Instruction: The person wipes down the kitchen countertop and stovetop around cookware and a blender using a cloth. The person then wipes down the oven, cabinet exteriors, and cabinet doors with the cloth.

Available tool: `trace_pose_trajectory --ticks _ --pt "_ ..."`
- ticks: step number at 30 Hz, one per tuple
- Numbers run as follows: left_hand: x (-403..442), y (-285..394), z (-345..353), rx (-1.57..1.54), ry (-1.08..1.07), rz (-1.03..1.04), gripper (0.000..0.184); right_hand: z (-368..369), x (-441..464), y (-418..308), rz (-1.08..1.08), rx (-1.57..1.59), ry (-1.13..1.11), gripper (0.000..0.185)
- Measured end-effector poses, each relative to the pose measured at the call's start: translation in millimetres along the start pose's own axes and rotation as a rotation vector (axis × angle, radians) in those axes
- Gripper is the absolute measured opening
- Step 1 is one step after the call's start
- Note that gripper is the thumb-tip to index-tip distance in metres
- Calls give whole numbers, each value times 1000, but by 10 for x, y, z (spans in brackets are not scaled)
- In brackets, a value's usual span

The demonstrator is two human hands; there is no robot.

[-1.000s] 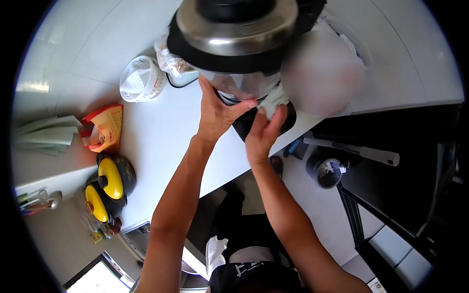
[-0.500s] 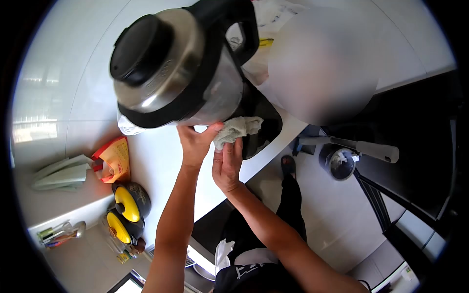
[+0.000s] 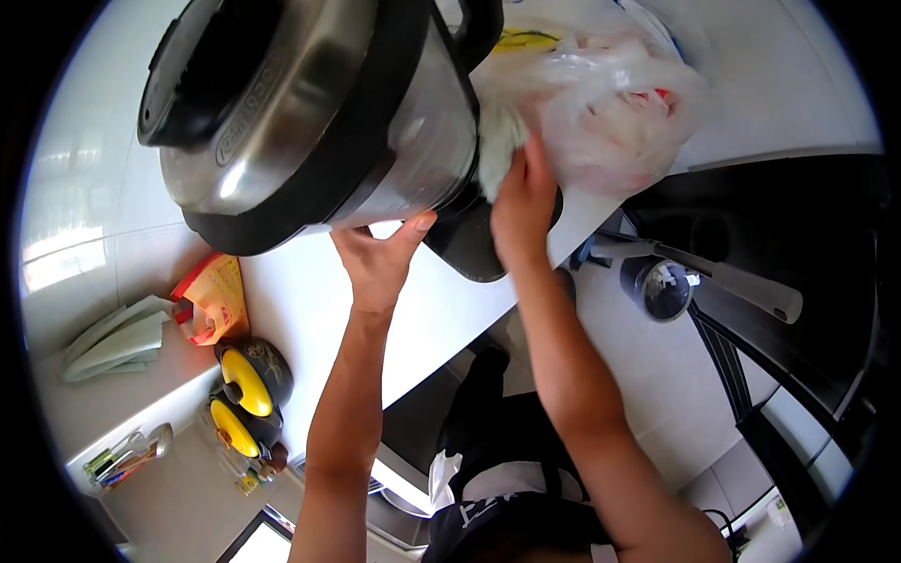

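A large blender (image 3: pixel 413 155) fills the upper left, with a black lid (image 3: pixel 211 70), a steel collar and a see-through jar, above a black base (image 3: pixel 474 246). My left hand (image 3: pixel 373 263) grips the jar's lower edge, thumb on the near side and the other fingers partly hidden behind it. Pinched in my right hand (image 3: pixel 526 202) is a pale, bunched cloth (image 3: pixel 500 145), against the right side of the jar just above the base. The jar hides part of the cloth's contact.
Clear plastic bags (image 3: pixel 619 108) lie right of the blender on the white counter (image 3: pixel 375 347). Two dark pots with yellow lids (image 3: pixel 246 383), a red-orange packet (image 3: pixel 214 300) and folded cloths (image 3: pixel 117 338) are at left. A pan handle (image 3: pixel 751 289) juts out at right.
My right hand has moved up and to the right with the cloth, from the front of the base to the jar's right side. The blender appears larger; my left hand stays against it.
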State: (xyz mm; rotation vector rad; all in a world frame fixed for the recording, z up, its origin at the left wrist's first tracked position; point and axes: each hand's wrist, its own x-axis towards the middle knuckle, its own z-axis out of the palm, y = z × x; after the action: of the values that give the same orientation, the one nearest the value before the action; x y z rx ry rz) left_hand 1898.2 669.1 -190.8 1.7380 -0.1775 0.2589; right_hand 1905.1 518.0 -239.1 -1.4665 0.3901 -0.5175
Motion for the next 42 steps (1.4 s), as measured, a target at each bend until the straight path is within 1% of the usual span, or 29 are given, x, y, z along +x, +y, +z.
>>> trace_pose_trajectory --ticks 2,4,5,7,8,10,14,16,17,19,20,22,23,24,26,27,28,30,31,32,33,34,35,36,37,38,39,40,42 --pt "-12 -41 10 39 1 13 49 -57 426 13 147 42 -179 31" --pt "14 34 89 -34 95 56 52 30 808 162 240 71 -319 29" --pt "21 -10 60 -35 99 51 52 106 965 172 243 67 -321 29" --pt "-7 -92 -47 82 -29 20 55 266 1158 41 524 262 -569 29" --pt "1 -83 -35 83 -28 18 55 320 1199 -31 526 261 -570 29" --pt "14 -17 -5 8 12 7 54 398 1233 -177 414 48 -779 33" --pt "24 -6 18 -33 40 -3 53 297 1150 -330 530 43 -783 36" --pt "28 -35 -29 -37 -40 3 64 254 1107 -350 640 127 -676 39" --pt "19 -43 -29 -35 -30 0 64 235 1070 -316 642 124 -686 39" --pt "-12 -56 11 -73 18 28 83 167 959 -130 467 269 -563 41" --pt "-16 -67 -3 -71 28 28 83 150 876 -29 467 267 -573 41" --pt "23 -99 -20 -30 -58 69 96 115 722 190 243 171 -312 43" --pt "27 -61 -10 -58 -68 53 96 78 639 289 109 185 -296 42" --pt "24 -71 -2 -58 -60 50 96 64 509 226 111 182 -304 42" --pt "33 -107 19 -31 -29 107 96 20 184 97 107 0 -118 39" --pt "26 -100 13 -21 -52 63 100 51 51 158 60 21 -58 35" --pt "13 -111 7 -21 -46 60 100 47 -80 276 15 -76 2 29" --pt "40 -123 11 -13 -40 56 104 75 -451 204 56 -159 78 38" --pt "47 -110 18 31 -34 97 110 137 -588 218 3 -152 116 34" --pt "36 -118 20 21 -30 90 110 172 -741 220 -45 -154 157 30" --pt "32 -140 31 17 -28 110 114 210 -872 179 -92 -183 148 30" --pt "49 -161 35 15 -28 138 118 276 -981 208 -166 -77 148 14" --pt "53 -186 21 42 -43 162 122 300 -1135 248 -228 -174 97 13" --pt "42 -117 5 36 -41 162 122 317 -1206 237 -360 -255 -29 16" --pt "32 -27 -20 40 -65 79 120 340 -1317 205 -270 -234 -250 22" --pt "28 52 -44 43 -89 -1 118 485 -1459 275 -121 77 -316 28" --pt "-13 5 -141 175 -79 22 110 458 -1479 235 -76 31 -392 29" --pt "-131 1 -236 201 3 79 101 440 -1489 199 -35 -13 -468 31" --pt "-459 22 -490 477 84 49 88 346 -1483 80 176 27 -347 33"
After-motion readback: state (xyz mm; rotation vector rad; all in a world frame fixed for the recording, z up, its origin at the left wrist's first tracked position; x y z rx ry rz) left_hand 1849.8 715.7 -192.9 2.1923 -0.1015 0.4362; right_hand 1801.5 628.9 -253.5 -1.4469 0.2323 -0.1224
